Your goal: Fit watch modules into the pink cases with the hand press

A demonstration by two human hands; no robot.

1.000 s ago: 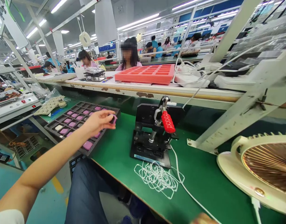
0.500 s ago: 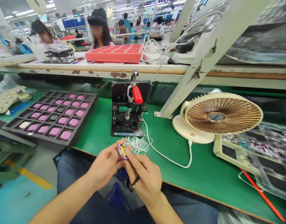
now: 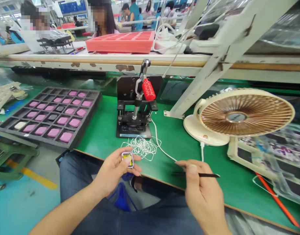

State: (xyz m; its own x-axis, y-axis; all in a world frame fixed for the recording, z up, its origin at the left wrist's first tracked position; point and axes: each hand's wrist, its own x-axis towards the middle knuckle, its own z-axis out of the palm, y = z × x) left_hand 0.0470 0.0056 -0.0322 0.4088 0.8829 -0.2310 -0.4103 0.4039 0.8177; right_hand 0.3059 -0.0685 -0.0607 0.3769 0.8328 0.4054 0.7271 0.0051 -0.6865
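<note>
The left hand (image 3: 113,173) is gripping a small square case (image 3: 127,159), yellow face up, at the near edge of the green table (image 3: 176,140). The right hand (image 3: 201,192) is pinching a thin black stick (image 3: 208,175) that is lying crosswise, off to the case's right. White rings (image 3: 141,147) are lying just beyond the case.

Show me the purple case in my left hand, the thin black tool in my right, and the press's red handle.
purple case (image 3: 127,159), head view, middle of its yellow face.
thin black tool (image 3: 210,175), head view, bare shaft near its tip.
red handle (image 3: 148,90), head view, middle of the grip.
</note>
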